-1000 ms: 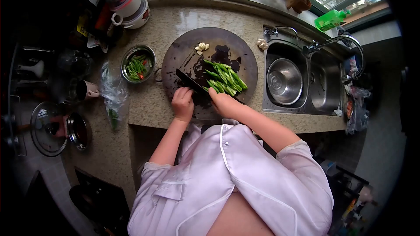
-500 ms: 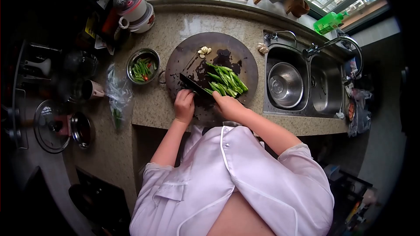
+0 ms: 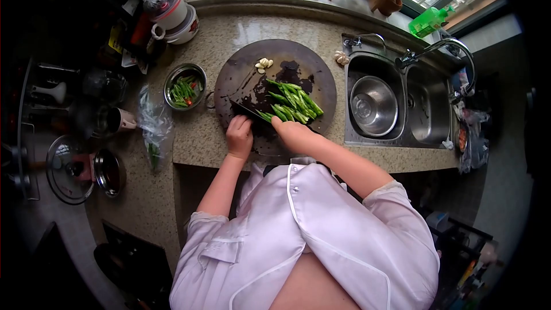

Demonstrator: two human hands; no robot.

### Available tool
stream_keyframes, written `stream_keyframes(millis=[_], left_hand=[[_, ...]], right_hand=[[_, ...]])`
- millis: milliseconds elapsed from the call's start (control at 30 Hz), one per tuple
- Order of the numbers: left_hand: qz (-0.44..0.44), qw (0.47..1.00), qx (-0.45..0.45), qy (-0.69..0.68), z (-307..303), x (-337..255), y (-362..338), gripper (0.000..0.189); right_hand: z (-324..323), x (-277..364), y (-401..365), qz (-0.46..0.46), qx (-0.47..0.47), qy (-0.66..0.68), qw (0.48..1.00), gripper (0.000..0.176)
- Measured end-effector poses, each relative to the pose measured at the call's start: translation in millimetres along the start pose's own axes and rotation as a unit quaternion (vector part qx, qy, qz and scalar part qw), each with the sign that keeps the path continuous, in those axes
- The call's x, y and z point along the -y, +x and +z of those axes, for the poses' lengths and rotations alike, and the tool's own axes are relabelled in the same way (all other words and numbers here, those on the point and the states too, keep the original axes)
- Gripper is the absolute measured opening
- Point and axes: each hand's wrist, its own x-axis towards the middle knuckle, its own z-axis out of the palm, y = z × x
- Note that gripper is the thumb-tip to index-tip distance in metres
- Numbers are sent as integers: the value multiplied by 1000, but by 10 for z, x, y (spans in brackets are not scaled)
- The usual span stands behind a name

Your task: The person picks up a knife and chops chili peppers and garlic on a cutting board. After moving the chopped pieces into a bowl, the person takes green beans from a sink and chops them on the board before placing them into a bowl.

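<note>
On the round, dark cutting board [image 3: 229,74], my right hand [image 3: 291,136] is wrapped round the handle of a knife [image 3: 244,107]. The dark blade points up and to the left, seen nearly edge-on. Close to the blade, my left hand [image 3: 239,136] has its fingers curled and pressed together at the board's near left part. Whatever lies under those fingertips is hidden. Sliced green chili peppers [image 3: 295,103] are heaped just right of the knife. Several peeled garlic cloves [image 3: 264,65] rest near the board's far side.
A steel bowl [image 3: 185,86] of cut green and red peppers stands left of the board, beside a plastic bag [image 3: 155,123]. To the right is a double sink [image 3: 422,115] with a metal basin [image 3: 374,106]. A garlic bulb [image 3: 341,58] sits at its edge.
The knife's blade has turned and shows as a thinner line now. My right hand has shifted slightly left with it. My left hand stays beside the blade; the whole view has moved a little.
</note>
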Motion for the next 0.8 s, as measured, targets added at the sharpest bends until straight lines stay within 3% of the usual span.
stream_keyframes(millis=[33, 100, 300, 367, 433, 567, 667, 733, 800], left_hand=[[2, 1000, 2, -1, 5, 13, -27, 16], [-11, 999, 31, 7, 13, 33, -27, 19], [-5, 1000, 0, -10, 22, -91, 84, 14], [-31, 998, 49, -37, 85, -187, 78, 15], [-26, 995, 43, -82, 178, -341, 178, 13], [-65, 992, 52, -99, 322, -526, 215, 27], [-107, 988, 53, -97, 455, -625, 189, 43], [-140, 979, 99, -110, 524, -664, 219, 63], [-116, 985, 115, -57, 578, -816, 311, 69]], right_hand=[[97, 28, 48, 2, -2, 2, 1000, 21], [237, 107, 175, -19, -97, 16, 995, 25], [172, -53, 49, -2, -88, 14, 996, 22], [66, -130, -170, -8, -116, 29, 993, 23], [15, -253, -348, 15, -177, 25, 984, 19], [-207, -522, -707, 130, -232, 95, 959, 21], [-190, -840, -908, 163, -276, 150, 935, 25], [-55, -1020, -1018, 160, -301, 167, 925, 31], [189, -1253, -1070, 136, -329, 203, 912, 39]])
